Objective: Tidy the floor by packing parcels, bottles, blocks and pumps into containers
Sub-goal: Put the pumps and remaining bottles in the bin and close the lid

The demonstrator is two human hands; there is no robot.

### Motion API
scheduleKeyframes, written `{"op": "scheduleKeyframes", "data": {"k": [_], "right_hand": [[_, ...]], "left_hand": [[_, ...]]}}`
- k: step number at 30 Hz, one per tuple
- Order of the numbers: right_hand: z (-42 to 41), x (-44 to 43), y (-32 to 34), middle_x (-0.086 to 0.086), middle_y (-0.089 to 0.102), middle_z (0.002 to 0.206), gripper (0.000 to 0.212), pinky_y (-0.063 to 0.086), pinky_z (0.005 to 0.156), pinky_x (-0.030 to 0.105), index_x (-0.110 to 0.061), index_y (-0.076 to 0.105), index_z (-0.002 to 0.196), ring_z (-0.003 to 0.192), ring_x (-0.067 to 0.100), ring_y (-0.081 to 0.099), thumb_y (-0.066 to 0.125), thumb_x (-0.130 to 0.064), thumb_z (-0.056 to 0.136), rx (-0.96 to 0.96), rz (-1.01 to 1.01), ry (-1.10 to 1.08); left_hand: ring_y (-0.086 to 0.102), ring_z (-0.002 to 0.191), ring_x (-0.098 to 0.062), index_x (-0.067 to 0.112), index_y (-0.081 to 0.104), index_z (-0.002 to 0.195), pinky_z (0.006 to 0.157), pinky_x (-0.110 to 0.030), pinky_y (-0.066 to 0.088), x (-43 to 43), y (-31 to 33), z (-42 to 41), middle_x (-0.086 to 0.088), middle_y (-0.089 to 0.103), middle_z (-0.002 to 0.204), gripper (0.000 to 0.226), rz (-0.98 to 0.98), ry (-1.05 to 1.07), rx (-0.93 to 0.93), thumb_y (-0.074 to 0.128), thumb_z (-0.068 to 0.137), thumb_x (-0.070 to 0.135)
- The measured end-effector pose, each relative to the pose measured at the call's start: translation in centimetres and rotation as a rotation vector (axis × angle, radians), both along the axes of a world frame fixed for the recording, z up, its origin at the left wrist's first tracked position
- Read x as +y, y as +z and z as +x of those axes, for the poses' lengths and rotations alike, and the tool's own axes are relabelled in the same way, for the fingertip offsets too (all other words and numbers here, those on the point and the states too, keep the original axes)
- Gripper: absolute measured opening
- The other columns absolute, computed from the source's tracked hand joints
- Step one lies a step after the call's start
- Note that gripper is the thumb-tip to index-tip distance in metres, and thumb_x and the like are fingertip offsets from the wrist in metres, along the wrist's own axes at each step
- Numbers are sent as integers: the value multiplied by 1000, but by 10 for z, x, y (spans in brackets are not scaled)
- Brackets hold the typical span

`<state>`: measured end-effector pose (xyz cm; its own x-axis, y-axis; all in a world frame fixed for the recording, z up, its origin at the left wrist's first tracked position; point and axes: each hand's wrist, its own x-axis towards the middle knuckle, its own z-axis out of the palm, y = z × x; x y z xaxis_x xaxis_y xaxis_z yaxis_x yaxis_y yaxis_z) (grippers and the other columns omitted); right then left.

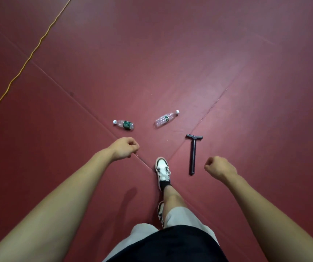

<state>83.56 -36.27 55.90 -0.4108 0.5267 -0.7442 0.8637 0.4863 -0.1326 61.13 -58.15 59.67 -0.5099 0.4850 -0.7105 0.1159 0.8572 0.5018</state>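
Observation:
Two clear plastic bottles with white caps and green labels lie on the dark red floor. The shorter bottle [123, 125] lies left, the longer bottle [166, 118] to its right. A black T-handled pump [193, 153] lies on the floor further right, handle pointing away from me. My left hand [124, 148] hangs above the floor just short of the short bottle, fingers curled, holding nothing. My right hand [220, 166] hovers right of the pump's lower end, fingers curled into a fist, holding nothing.
My forward foot in a black and white shoe [162, 172] stands between the hands, close to the pump. A yellow cord [31, 55] runs diagonally across the floor at the far left. Seams cross the red floor mats. No container is in view.

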Motion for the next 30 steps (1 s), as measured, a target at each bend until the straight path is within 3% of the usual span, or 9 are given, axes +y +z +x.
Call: {"op": "scheduleKeyframes", "data": {"k": [4,6,8,12,15,17,20,25,30], "right_hand": [[-52,27,-37,8,67,107,21,47,80,31,-20,69,97,100,27,62,52,-20,84,-26,-54,-103],[-82,43,-61,10,68,96,15,46,77,29,-18,64,76,90,27,62,52,-19,84,-6,-105,-196],[-113,56,-83,9,65,82,24,46,75,29,-18,54,60,78,26,59,52,-18,84,35,-145,-327],[-173,76,-126,8,64,78,27,47,76,30,-18,54,59,76,26,60,52,-17,86,135,-161,-533],[-207,82,-162,7,62,68,27,45,62,28,-19,56,63,55,21,51,53,-12,89,219,-248,-666],[-224,86,-192,1,60,62,25,43,63,27,-19,58,65,52,14,48,54,-13,89,280,-264,-712],[-237,90,-247,0,63,68,23,40,69,26,-19,59,67,61,16,53,53,-17,89,322,-196,-714],[-224,81,-379,9,66,111,23,40,84,31,-10,64,107,108,28,58,53,-24,92,247,-15,-761],[-194,69,-510,15,47,135,42,37,99,40,-13,49,133,126,36,41,52,-28,93,84,150,-745]], "left_hand": [[53,66,-17,16,57,78,64,-22,45,34,-29,-72,-1,62,83,16,-19,-17,-24,50,90,10],[52,64,-14,15,58,80,63,-19,44,54,-47,-108,0,61,83,13,-45,-44,-40,50,90,11],[49,59,-11,15,57,80,59,-16,41,73,-65,-141,1,59,82,12,-87,-100,-69,50,90,13],[46,63,-14,18,54,73,62,-20,39,104,-121,-197,0,56,80,17,-175,-169,-90,49,90,16],[43,67,-16,15,51,76,65,-24,37,123,-170,-220,-1,51,78,15,-190,-154,-44,46,90,16],[46,78,-16,13,53,83,72,-24,36,136,-205,-225,-1,53,85,12,-188,-188,-14,45,92,17],[53,92,-21,12,56,95,85,-27,39,148,-267,-219,-7,60,101,8,-156,-201,-27,50,91,15],[55,109,-27,9,53,118,98,-30,40,138,-407,-226,-13,56,121,30,-134,-141,-28,55,90,22],[40,127,-36,4,49,127,109,-38,29,99,-539,-268,-23,44,134,42,-164,157,268,54,91,25]]}}
